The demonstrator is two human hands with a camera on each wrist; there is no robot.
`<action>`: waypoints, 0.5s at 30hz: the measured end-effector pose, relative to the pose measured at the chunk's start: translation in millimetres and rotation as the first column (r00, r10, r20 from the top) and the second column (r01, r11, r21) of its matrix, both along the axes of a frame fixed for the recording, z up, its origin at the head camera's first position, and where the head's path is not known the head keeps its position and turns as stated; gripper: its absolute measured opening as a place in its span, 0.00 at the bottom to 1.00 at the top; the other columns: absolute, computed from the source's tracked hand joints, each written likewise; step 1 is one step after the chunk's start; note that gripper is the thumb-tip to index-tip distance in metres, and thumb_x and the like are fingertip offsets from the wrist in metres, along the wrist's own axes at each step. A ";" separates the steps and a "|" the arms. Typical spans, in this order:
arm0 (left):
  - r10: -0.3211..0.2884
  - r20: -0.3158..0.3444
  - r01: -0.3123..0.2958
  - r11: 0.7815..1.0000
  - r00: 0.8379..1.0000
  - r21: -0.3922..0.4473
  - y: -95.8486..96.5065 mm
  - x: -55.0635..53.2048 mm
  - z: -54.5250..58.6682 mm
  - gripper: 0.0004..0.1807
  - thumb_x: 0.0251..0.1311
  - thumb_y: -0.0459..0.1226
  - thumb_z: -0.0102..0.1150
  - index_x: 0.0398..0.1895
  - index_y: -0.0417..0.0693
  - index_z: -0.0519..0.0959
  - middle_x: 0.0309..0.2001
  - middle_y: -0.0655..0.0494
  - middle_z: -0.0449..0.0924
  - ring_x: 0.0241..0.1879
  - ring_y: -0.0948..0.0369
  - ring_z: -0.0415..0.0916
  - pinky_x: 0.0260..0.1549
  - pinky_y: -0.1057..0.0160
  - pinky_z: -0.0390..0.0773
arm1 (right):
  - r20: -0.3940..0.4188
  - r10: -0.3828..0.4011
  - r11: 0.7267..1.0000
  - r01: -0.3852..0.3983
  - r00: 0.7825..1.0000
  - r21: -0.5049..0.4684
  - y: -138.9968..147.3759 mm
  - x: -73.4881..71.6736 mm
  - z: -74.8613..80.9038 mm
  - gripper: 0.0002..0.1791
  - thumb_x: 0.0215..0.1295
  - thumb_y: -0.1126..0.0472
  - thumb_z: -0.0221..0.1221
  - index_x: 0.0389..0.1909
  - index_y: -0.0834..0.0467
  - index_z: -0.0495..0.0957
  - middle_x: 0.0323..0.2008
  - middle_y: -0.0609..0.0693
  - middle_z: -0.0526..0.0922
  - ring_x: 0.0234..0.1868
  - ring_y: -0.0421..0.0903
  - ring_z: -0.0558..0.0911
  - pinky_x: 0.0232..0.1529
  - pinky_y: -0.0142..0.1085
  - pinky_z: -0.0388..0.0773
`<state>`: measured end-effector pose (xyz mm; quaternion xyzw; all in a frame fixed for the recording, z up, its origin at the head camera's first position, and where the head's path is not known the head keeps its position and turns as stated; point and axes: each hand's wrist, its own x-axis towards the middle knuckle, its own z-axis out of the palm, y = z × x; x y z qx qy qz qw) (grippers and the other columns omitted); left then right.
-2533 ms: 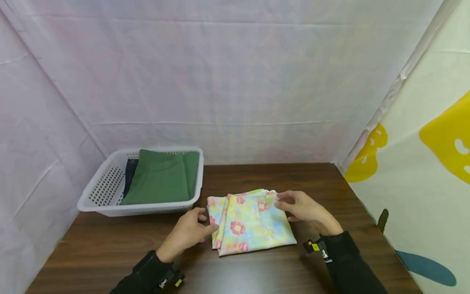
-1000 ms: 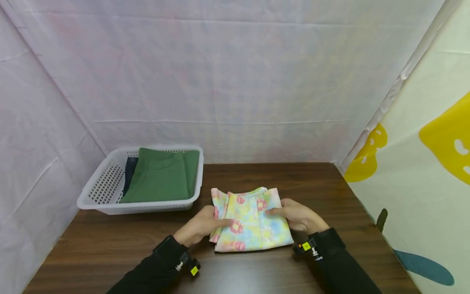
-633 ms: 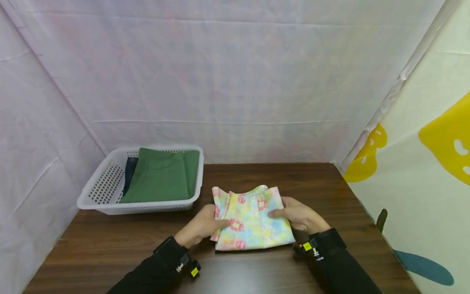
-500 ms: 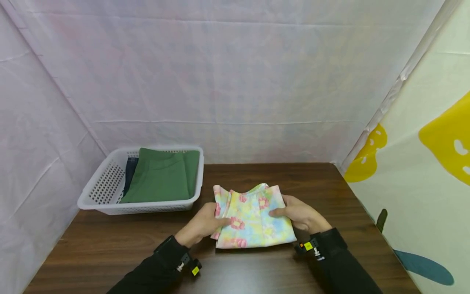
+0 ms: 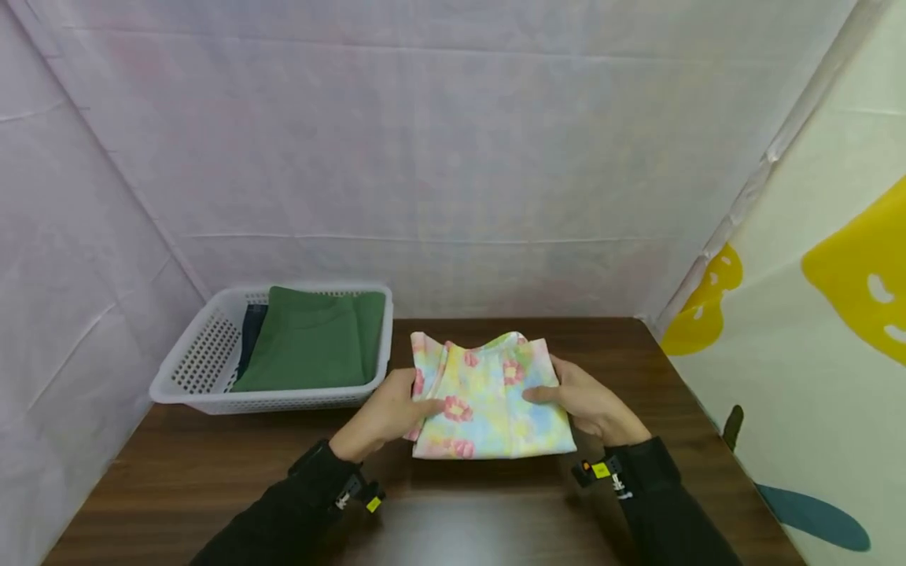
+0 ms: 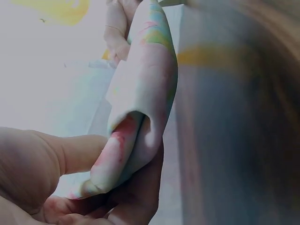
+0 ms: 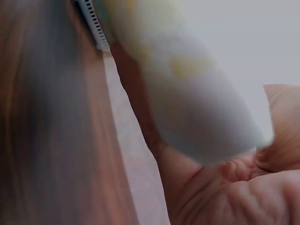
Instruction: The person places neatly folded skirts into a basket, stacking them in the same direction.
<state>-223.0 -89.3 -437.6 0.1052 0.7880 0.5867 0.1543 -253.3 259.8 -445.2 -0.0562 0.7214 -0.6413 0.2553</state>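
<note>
A folded floral cloth (image 5: 488,409), pale yellow, blue and pink with pink flowers, is held between both hands just above the brown table. My left hand (image 5: 389,413) grips its left edge, thumb on top and fingers beneath. On the opposite edge my right hand (image 5: 591,401) holds it the same way, thumb across the upper face. In the left wrist view the folded layers of the cloth (image 6: 145,84) show edge-on between thumb and fingers. The right wrist view has a blurred rounded end of the cloth (image 7: 197,98) over the palm. What kind of garment it is cannot be told.
At the back left stands a white perforated plastic basket (image 5: 187,393). Inside lie a folded green garment (image 5: 304,346) and a dark blue one (image 5: 251,334). The wooden table (image 5: 233,472) meets a pale fabric wall behind; a patterned curtain hangs right.
Both hands went from beside the cloth to gripping its two edges. The cloth has since risen off the table and moved slightly away from the body. The basket has stayed put.
</note>
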 end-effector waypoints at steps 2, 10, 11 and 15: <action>0.009 -0.010 -0.009 1.000 1.000 -0.008 -3.1 -2.7 6.3 0.17 0.83 0.33 0.69 0.68 0.36 0.84 0.52 0.43 0.95 0.47 0.55 0.96 0.46 0.58 0.96 | -0.006 -0.012 1.000 0.012 1.000 0.000 -3.2 -2.2 5.1 0.50 0.87 0.61 0.68 0.96 0.52 0.47 0.65 0.59 0.88 0.57 0.54 0.94 0.56 0.46 0.96; 0.053 -0.090 -0.062 0.993 0.995 -0.104 -24.7 -13.3 27.9 0.20 0.84 0.36 0.69 0.72 0.40 0.82 0.53 0.44 0.95 0.45 0.58 0.94 0.45 0.62 0.92 | -0.052 -0.027 1.000 0.027 0.998 0.005 -25.8 -17.4 24.0 0.52 0.87 0.60 0.68 0.97 0.49 0.45 0.67 0.59 0.86 0.56 0.52 0.93 0.55 0.44 0.95; 0.056 -0.099 -0.067 0.991 0.994 -0.112 -27.8 -15.0 30.1 0.20 0.85 0.36 0.69 0.72 0.40 0.82 0.53 0.44 0.94 0.44 0.58 0.94 0.44 0.62 0.92 | -0.058 -0.027 1.000 0.028 0.998 0.005 -29.6 -19.8 26.7 0.50 0.87 0.59 0.68 0.96 0.49 0.46 0.67 0.60 0.86 0.56 0.52 0.93 0.55 0.43 0.95; 0.076 -0.123 -0.092 0.987 0.989 -0.131 -43.7 -21.1 37.5 0.21 0.86 0.38 0.68 0.73 0.37 0.80 0.54 0.40 0.93 0.42 0.58 0.93 0.40 0.63 0.91 | -0.066 -0.031 1.000 0.031 0.997 -0.005 -47.9 -30.4 37.3 0.46 0.88 0.59 0.67 0.94 0.48 0.51 0.68 0.60 0.85 0.57 0.53 0.93 0.55 0.44 0.95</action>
